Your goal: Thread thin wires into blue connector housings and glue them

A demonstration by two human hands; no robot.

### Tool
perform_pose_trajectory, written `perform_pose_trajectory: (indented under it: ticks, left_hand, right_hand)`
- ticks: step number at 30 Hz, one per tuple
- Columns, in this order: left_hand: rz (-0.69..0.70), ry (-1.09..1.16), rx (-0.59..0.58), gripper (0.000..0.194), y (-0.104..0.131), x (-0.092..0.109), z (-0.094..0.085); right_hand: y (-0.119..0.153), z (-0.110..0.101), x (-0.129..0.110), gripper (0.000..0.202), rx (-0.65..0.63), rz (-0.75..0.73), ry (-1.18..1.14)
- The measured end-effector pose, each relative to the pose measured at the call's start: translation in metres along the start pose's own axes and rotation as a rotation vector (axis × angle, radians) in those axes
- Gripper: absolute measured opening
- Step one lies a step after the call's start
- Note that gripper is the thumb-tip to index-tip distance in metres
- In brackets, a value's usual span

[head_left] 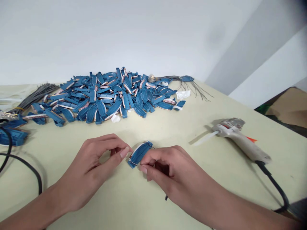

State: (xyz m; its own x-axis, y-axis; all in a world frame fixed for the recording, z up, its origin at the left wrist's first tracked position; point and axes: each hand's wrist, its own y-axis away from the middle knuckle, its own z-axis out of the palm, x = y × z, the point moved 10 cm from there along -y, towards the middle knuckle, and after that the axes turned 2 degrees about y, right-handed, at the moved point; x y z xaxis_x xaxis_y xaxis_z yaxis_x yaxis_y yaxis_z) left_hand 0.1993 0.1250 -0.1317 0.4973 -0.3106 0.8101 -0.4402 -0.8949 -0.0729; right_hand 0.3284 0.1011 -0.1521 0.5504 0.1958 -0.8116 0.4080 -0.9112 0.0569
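Curved piece [139, 152] — blue, white-edged; tabletop [168, 127] — pale yellow.

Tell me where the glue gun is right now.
In the head view, the glue gun lies on the right side of the table, farther out than the right hand and right of the blue pile.

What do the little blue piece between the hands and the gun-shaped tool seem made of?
Blue piece: perhaps plastic, or painted wood; fairly matte, its colour even, so the look leaves it open.
Gun-shaped tool: body probably hard plastic, smooth and pale, with moulded-looking curves.
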Motion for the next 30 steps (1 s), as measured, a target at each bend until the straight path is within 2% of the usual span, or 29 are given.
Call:
perform_pose_trajectory:
  ticks: [8, 11, 17, 20, 30]
  left_hand:
    - [-0.121, 0.090, 0.058, 0.025, -0.002, -0.016, -0.005]
    - [-0.138, 0.102, 0.044, 0.023, -0.002, -0.017, -0.002]
    - [-0.138, 0.110, 0.004, 0.024, -0.003, -0.016, 0.003]
    - [-0.155, 0.113, -0.010, 0.022, -0.002, -0.017, 0.003]
    - [-0.122, 0.094, -0.004, 0.020, -0.003, -0.011, 0.002]
  right_hand:
    - [-0.001, -0.002, -0.007, 0.020, 0.012, -0.079, 0.116]
    - [-0.001, -0.001, -0.007, 0.019, 0.009, -0.091, 0.136]
    - [-0.003, -0.002, -0.001, 0.015, 0.021, -0.045, 0.168]
    - [-0.005, -0.002, -0.004, 0.014, 0.016, -0.070, 0.215]
    - [-0.008, 0.003, -0.007, 0.015, -0.030, -0.072, 0.257]
